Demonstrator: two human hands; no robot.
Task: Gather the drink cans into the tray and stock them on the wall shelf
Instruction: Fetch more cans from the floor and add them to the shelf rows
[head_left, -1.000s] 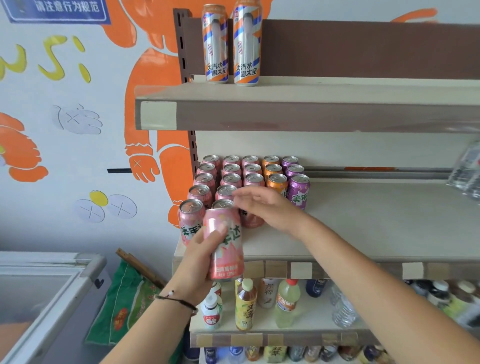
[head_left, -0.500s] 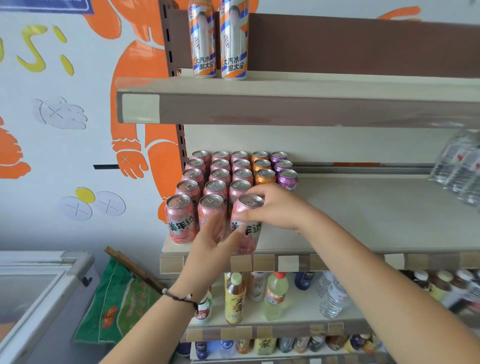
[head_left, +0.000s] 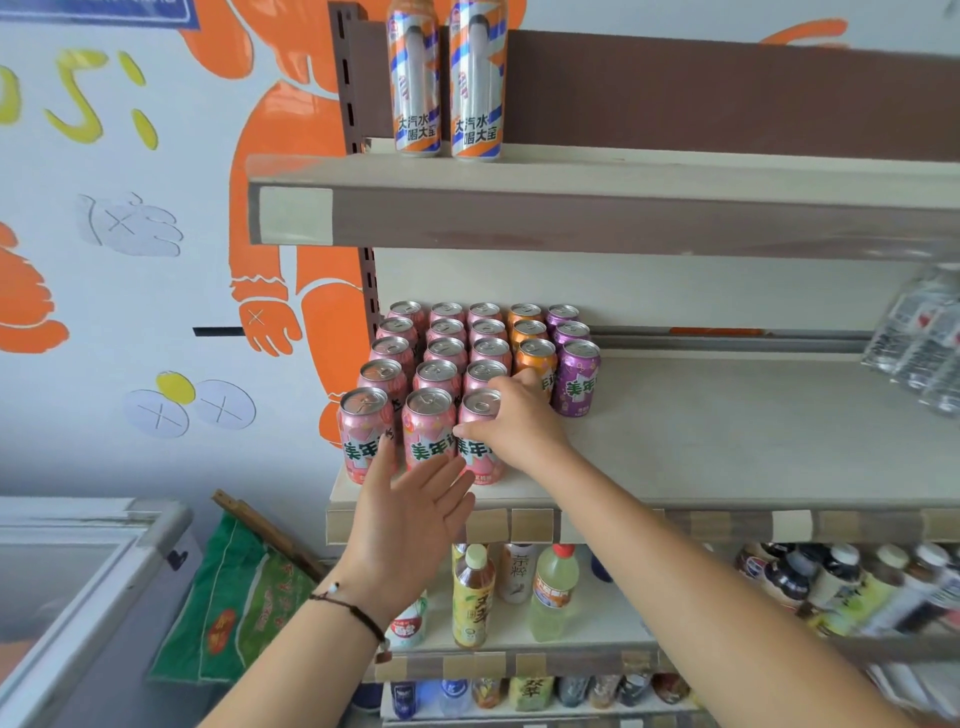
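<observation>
Wall shelf: right hand gripping front pink can, left hand hovering released, fingers spread

Arms: bare, no sleeves in view.
Left wrist: thin dark cord bracelet with one small pale bead.
Right wrist: nothing worn.
Hands: bare, ungloved.
</observation>
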